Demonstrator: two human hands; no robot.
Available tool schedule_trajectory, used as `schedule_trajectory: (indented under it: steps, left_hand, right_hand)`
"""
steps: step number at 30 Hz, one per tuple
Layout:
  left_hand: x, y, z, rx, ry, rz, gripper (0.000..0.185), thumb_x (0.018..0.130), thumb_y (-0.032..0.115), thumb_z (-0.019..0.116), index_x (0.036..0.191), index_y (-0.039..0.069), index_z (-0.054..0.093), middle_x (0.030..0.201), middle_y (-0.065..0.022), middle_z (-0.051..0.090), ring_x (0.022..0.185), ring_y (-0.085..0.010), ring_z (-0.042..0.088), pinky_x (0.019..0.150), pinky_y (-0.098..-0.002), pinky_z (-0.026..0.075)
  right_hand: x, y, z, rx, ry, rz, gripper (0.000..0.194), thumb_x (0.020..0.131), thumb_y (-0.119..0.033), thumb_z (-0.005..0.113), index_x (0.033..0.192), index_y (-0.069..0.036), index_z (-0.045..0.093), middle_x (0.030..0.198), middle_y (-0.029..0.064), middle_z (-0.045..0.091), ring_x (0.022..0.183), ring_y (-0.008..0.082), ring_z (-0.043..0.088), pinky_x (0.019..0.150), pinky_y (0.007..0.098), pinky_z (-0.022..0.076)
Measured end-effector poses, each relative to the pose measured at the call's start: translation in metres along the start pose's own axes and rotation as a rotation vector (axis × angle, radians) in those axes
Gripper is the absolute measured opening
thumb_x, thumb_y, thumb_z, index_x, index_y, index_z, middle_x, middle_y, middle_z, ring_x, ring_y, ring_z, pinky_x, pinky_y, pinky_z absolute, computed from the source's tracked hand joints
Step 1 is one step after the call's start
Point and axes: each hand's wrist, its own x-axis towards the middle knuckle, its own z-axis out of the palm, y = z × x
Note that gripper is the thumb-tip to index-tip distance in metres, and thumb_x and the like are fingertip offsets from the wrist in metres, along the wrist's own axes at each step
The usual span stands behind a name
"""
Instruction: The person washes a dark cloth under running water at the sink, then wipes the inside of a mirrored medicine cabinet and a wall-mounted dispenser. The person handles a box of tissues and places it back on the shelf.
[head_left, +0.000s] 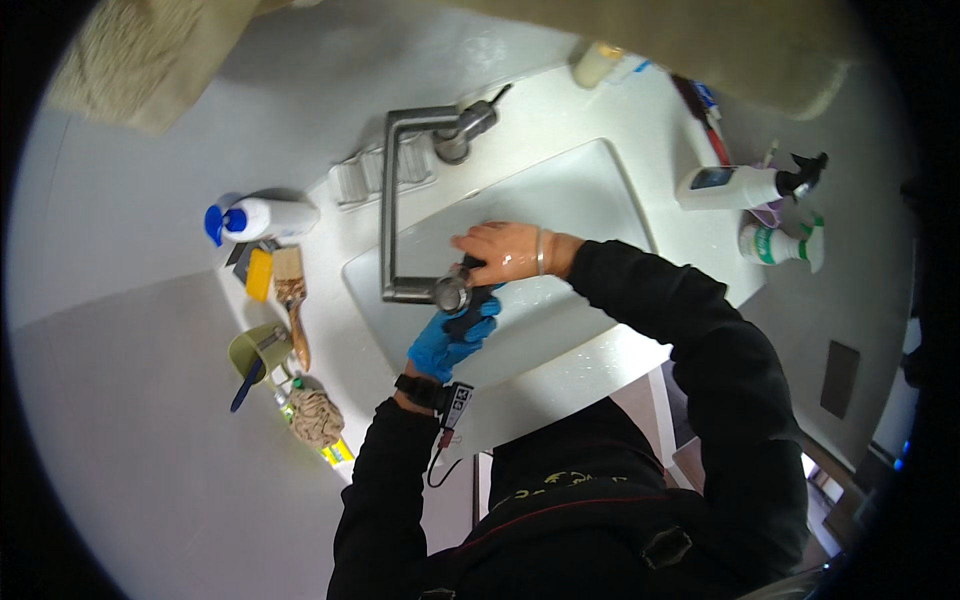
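Note:
My left hand (450, 345), in a blue glove, grips a dark object (469, 319) over the white sink basin (585, 187). The object is partly covered by my fingers, and what it is cannot be made out. Bare and wet, my right hand (506, 251) reaches in from the right with a band around its wrist. A dark upper part of the object shows between its thumb and fingers. Just above both hands is the round spout end of a grey metal faucet (388, 202), which partly hides the object.
Left of the basin are a white pump bottle (277, 217), a yellow sponge (259, 274), a wooden-handled brush (292, 300), a green cup (259, 352) and a crumpled brown cloth (315, 418). Two spray bottles (727, 187) stand right. A clear ribbed tray (382, 174) lies behind the faucet arm.

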Motion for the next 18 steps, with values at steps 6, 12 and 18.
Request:
schedule_trajectory:
  steps: [6,12,18]
  left_hand:
    - [-0.011,0.013,0.041,0.499,0.155,-0.044,0.066,0.082,0.026,0.073,0.138,0.004,0.044,0.094,0.0024,0.053,0.068,-0.0067,0.047,0.053,-0.0175,0.036]
    - [-0.006,0.026,0.053,1.156,0.366,-0.107,0.059,0.082,0.024,0.075,0.133,0.007,0.052,0.094,0.0015,0.054,0.071,-0.0066,0.051,0.056,-0.0216,0.042]
    - [0.019,0.039,0.021,1.710,0.296,0.467,0.042,0.087,0.022,0.071,0.120,0.002,0.055,0.096,-0.0058,0.059,0.085,-0.0207,0.057,0.079,-0.0325,0.049]
  right_hand:
    - [-0.006,0.005,-0.002,-0.216,-0.025,-0.141,0.026,0.076,-0.016,0.067,0.101,-0.017,0.059,0.092,0.0088,0.057,0.077,0.0250,0.064,0.061,0.0336,0.0574]
    - [-0.002,-0.001,-0.001,-0.211,-0.151,0.012,0.022,0.081,-0.018,0.063,0.101,-0.010,0.057,0.073,0.0099,0.059,0.056,0.0285,0.063,0.048,0.0381,0.0526]
    - [0.012,0.004,0.005,-0.207,-0.289,0.344,0.017,0.084,-0.013,0.058,0.099,-0.006,0.055,0.073,0.0161,0.065,0.064,0.0352,0.067,0.055,0.0449,0.0529]
